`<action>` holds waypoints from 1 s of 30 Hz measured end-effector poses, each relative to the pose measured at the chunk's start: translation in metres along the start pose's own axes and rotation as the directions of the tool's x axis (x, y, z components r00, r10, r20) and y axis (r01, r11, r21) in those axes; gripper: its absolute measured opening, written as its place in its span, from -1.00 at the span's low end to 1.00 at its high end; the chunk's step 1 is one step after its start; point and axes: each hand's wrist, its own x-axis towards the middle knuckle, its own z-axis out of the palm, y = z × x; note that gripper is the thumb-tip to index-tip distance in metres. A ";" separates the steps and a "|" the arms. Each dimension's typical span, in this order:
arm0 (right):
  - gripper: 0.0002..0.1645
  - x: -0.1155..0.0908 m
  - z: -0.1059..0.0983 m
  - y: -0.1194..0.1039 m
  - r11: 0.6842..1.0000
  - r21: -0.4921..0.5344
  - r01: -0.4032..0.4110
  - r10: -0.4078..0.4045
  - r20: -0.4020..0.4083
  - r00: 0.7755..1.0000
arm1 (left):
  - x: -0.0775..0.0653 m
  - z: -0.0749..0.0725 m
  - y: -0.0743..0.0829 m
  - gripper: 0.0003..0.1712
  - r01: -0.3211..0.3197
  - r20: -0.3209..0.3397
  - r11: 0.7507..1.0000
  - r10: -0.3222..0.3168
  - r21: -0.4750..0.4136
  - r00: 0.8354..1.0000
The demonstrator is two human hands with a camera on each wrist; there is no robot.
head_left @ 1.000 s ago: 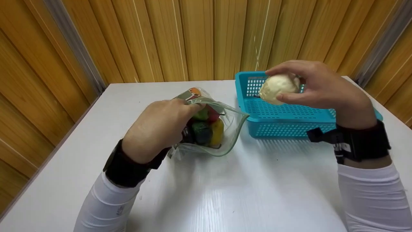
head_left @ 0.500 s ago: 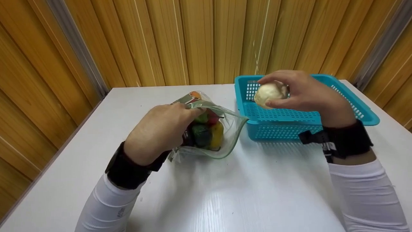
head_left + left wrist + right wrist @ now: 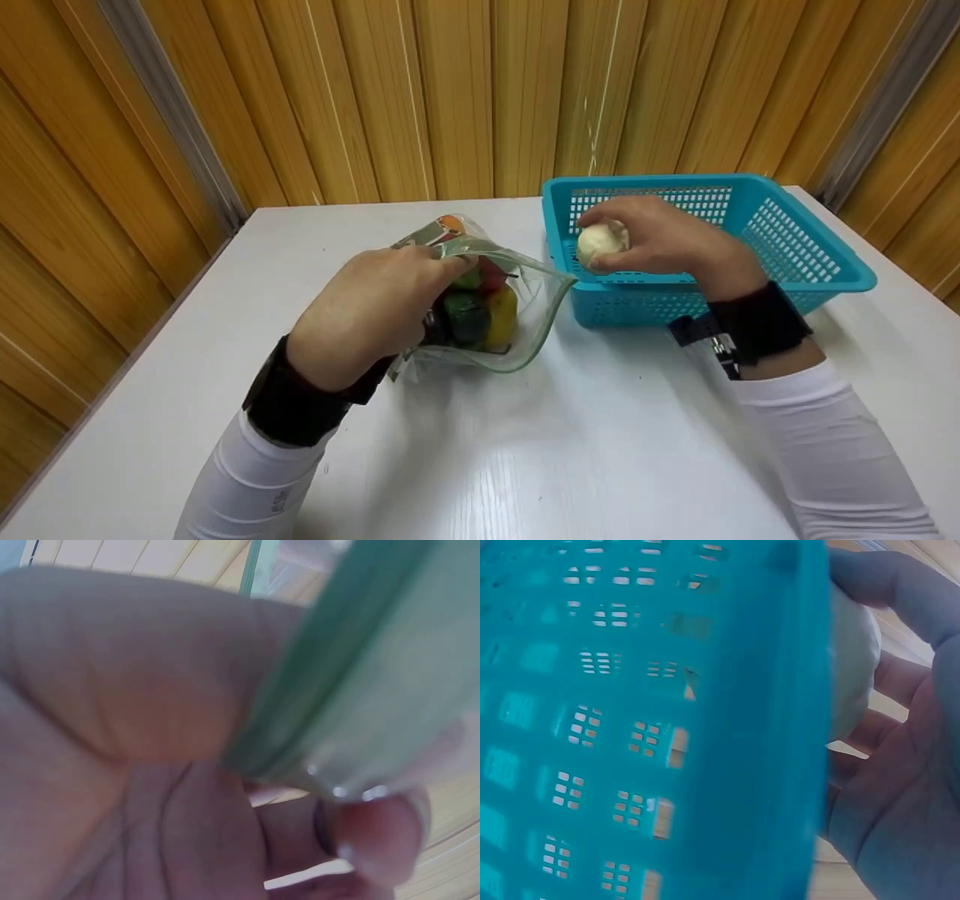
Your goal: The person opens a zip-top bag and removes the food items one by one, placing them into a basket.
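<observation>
My left hand (image 3: 367, 307) pinches the rim of a clear zip bag (image 3: 541, 319), holding its mouth open toward me. Inside the bag are a dark green piece (image 3: 466, 316), a yellow one (image 3: 502, 319), a red one (image 3: 491, 274) and other produce partly behind the hand. The left wrist view shows the bag's green edge (image 3: 330, 652) between thumb and fingers. My right hand (image 3: 671, 244) grips a round cream-coloured vegetable (image 3: 602, 244) over the left end of a turquoise basket (image 3: 750, 288). In the right wrist view, the basket wall partly hides the vegetable (image 3: 853, 664).
The basket, with perforated walls, stands at the back right of the white table (image 3: 525, 442), close to the bag's right side. A yellow-brown wood-panelled wall (image 3: 450, 97) rises behind the table.
My right hand has moved left and down with the cream-coloured vegetable, from above the basket's middle to low over its left end. My left hand keeps its hold on the bag.
</observation>
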 end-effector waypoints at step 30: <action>-0.59 -0.011 -0.006 -0.037 0.987 -0.108 0.118 -0.123 -0.041 0.992 | 0.004 0.007 -0.003 -0.33 -0.008 0.021 1.000 0.008 0.015 1.000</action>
